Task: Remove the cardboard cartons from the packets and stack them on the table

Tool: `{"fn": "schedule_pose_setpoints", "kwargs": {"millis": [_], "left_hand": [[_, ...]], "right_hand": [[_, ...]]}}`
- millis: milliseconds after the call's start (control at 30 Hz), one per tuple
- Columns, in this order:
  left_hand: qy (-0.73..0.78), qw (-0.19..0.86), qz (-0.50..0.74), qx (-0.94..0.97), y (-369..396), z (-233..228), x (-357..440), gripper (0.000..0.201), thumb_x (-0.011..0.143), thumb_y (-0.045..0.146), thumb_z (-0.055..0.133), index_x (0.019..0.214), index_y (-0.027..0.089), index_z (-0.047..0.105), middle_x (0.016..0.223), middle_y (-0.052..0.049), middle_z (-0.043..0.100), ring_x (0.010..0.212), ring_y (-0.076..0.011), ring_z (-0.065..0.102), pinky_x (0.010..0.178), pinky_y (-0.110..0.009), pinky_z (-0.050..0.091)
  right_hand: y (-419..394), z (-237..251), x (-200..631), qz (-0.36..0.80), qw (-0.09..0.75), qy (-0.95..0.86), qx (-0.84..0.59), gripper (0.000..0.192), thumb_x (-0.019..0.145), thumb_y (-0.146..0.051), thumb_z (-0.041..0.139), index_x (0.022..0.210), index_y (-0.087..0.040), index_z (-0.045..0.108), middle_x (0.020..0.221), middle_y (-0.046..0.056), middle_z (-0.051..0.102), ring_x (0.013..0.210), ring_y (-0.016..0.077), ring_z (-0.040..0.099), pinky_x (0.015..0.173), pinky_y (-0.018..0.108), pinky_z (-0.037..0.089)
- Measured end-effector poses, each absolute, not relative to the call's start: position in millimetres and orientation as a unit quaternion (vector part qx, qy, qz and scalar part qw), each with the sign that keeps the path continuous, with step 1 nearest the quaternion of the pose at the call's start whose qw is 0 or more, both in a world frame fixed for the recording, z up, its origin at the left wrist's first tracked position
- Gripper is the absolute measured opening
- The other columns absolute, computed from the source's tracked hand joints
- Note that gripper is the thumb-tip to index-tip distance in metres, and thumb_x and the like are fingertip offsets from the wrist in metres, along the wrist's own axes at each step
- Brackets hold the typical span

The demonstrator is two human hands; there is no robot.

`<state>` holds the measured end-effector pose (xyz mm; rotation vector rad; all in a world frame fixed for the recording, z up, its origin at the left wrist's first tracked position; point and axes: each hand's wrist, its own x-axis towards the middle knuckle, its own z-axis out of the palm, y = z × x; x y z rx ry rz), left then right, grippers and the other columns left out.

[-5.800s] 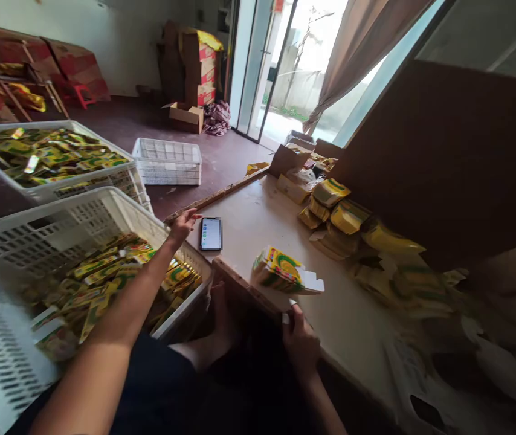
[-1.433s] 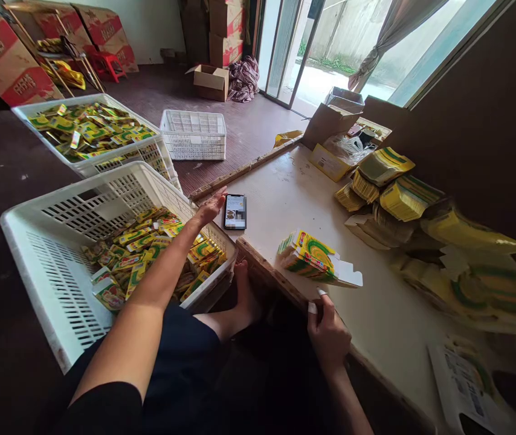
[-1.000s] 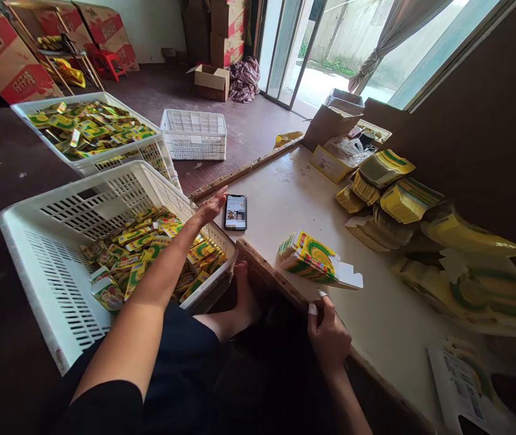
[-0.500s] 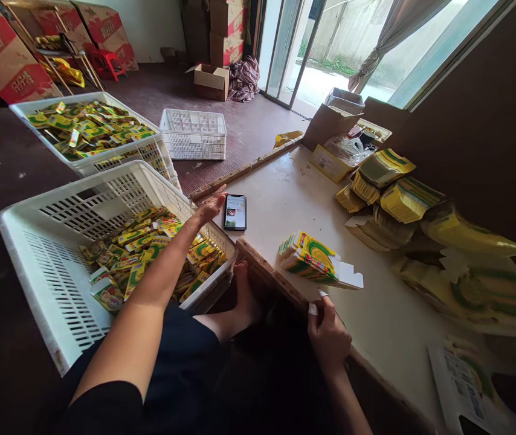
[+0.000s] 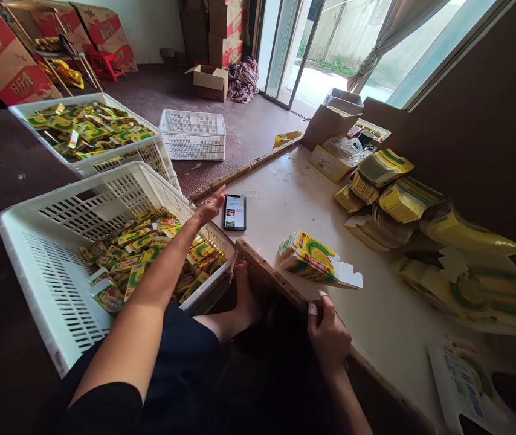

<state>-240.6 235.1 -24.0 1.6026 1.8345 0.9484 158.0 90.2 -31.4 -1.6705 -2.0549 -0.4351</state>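
My left hand (image 5: 211,207) reaches across the corner of the white crate, its fingers stretched out beside the left edge of a phone (image 5: 235,212). The phone lies face up on the table with its screen lit. At the table's near wooden edge rests my right hand (image 5: 329,333), thumb and forefinger apart, white wraps on both tips; its other fingers are curled and partly hidden. Just beyond it lies a stack of flat yellow-green cartons (image 5: 307,257), with white flaps towards the right. Below my left arm, the white crate (image 5: 58,290) holds many small yellow-green boxes (image 5: 138,248).
Another crate (image 5: 90,156) heaped with small boxes stands behind. A white crate (image 5: 193,136) sits on the floor. Bundles of flat yellow cartons (image 5: 405,199) line the table's right side, near an open cardboard box (image 5: 330,124). A raised wooden rim (image 5: 249,169) borders the table (image 5: 280,187).
The picture on the phone screen has shifted slightly. Both hands and the cartons stay where they were.
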Motion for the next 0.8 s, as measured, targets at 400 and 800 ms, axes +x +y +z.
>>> {"fn": "schedule_pose_setpoints", "kwargs": {"millis": [400, 800], "left_hand": [[0.688, 0.27, 0.324, 0.591, 229, -15, -234, 0.069, 0.095, 0.06, 0.021, 0.148, 0.018, 0.032, 0.131, -0.013, 0.06, 0.082, -0.0196, 0.063, 0.074, -0.031, 0.051], [0.687, 0.278, 0.329, 0.586, 229, -14, -235, 0.076, 0.091, 0.068, 0.022, 0.149, 0.02, 0.03, 0.135, -0.01, 0.058, 0.088, -0.0193, 0.062, 0.082, -0.029, 0.049]], "right_hand": [[91, -33, 158, -0.174, 0.23, -0.743, -0.604, 0.035, 0.095, -0.034, 0.039, 0.1, -0.013, 0.067, 0.071, 0.008, 0.073, 0.051, 0.0159, 0.062, 0.046, 0.023, 0.033], [91, -33, 159, -0.156, 0.235, -0.749, -0.599, 0.034, 0.094, -0.033, 0.041, 0.102, -0.013, 0.067, 0.073, 0.008, 0.073, 0.053, 0.0155, 0.062, 0.047, 0.023, 0.033]]}}
